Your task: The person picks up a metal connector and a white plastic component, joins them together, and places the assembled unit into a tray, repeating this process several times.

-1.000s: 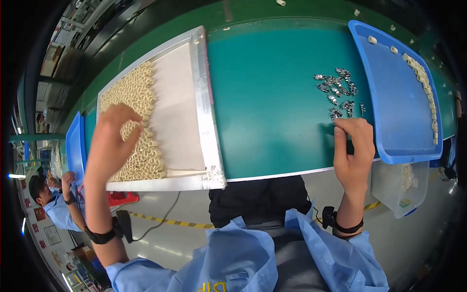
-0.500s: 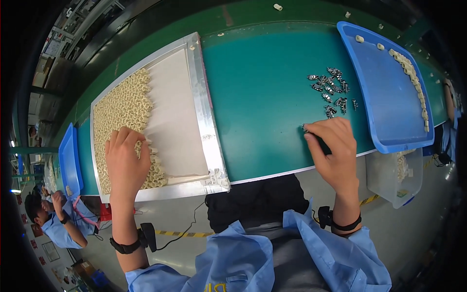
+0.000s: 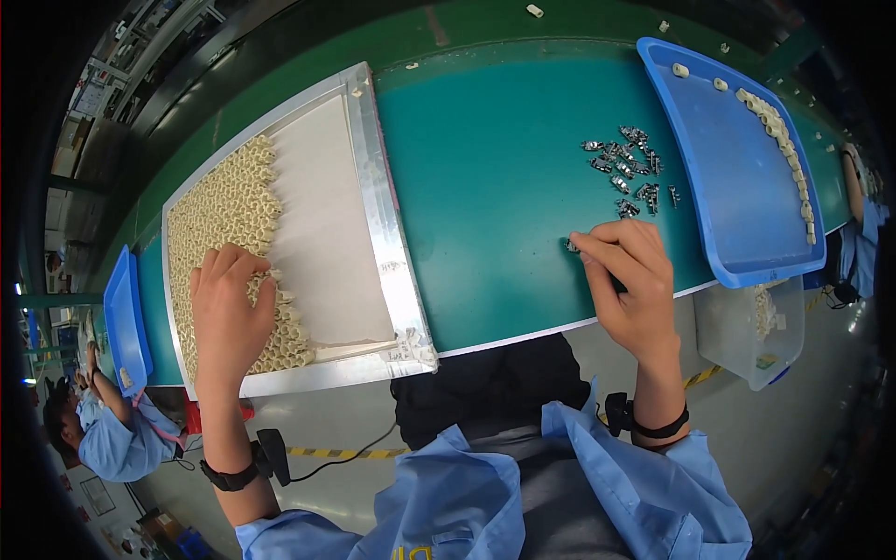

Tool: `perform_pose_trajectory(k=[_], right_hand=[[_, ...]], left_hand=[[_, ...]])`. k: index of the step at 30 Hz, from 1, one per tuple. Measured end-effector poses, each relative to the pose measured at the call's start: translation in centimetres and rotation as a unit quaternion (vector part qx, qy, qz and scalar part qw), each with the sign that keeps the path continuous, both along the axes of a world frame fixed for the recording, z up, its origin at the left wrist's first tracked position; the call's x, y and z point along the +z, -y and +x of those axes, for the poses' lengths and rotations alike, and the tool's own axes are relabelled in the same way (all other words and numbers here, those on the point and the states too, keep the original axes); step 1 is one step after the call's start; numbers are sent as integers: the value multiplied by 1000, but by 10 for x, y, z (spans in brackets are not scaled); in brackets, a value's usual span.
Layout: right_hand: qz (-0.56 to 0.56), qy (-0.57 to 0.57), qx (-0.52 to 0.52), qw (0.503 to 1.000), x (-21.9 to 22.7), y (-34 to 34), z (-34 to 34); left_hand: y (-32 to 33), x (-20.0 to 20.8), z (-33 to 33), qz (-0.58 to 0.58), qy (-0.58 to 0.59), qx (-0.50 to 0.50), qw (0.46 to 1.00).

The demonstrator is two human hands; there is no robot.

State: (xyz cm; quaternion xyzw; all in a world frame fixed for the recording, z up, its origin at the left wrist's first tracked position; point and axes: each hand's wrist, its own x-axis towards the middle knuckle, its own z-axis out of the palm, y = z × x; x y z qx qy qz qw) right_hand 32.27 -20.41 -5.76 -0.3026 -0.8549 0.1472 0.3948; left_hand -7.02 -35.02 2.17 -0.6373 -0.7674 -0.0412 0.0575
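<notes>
My left hand (image 3: 227,313) is over a shallow metal-framed tray (image 3: 406,317), close to its near edge. Thumb and index finger close around one small cream ceramic-looking piece (image 3: 274,274) at the edge of a dense bed of like cream pieces (image 3: 219,210). Over the green table, my right hand (image 3: 635,285) pinches a small dark metal part (image 3: 570,245) between thumb and index finger. Just beyond that hand lies a loose pile of shiny metal parts (image 3: 623,159). The pieces under my left palm are hidden.
A blue tray (image 3: 737,196) at the right has a row of cream pieces (image 3: 779,135) along its far side. Below the table edge there is a clear plastic bin (image 3: 747,331). Another blue tray (image 3: 126,317) stands at the left, near a person in blue (image 3: 126,439).
My left hand has shifted slightly left, and its fingertips now meet around a cream piece. The right hand stays pinched on the metal part. The whole view has shifted a little.
</notes>
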Motion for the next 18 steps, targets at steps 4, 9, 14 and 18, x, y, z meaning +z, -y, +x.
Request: perform_pose_trajectory(k=[4,9,14,18], right_hand=[[3,-9,-10,1000,-1,1,2],[26,-34,-9,999,0,-1,5],[-9,-80,14,997,0,1,6],[-86,-141,56,985,3,12,0]], left_hand=[[-7,-1,2,-1,6,-5,1000],[-4,-4,10,93,59,-36,993],[8,-3,49,117,163,-16,979],[10,-6,99,158,203,-88,962]])
